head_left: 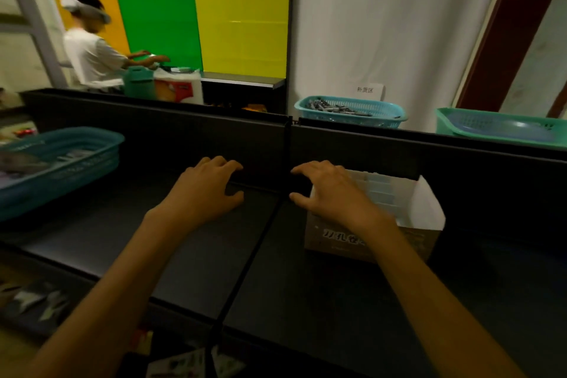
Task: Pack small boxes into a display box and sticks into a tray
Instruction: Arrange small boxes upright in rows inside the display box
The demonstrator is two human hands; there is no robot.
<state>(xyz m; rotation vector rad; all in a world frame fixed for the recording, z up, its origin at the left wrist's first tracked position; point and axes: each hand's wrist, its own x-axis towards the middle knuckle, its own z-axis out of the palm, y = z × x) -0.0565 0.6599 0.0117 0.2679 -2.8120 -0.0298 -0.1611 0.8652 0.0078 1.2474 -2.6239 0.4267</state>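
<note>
Beyond your dark shelf (190, 258) you see another person (92, 55) before orange, green and yellow panels (239, 24), beside a white curtain (383, 24).

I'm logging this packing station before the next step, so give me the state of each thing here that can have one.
Display box: open at the top, upright, small boxes in a row inside.
Left hand: empty, fingers spread, palm down.
Right hand: empty, fingers spread, over the display box's left edge.
Teal basket: holds dark sticks.
Green basket: holds a blue dish.
Blue basket: contents blurred.
</note>
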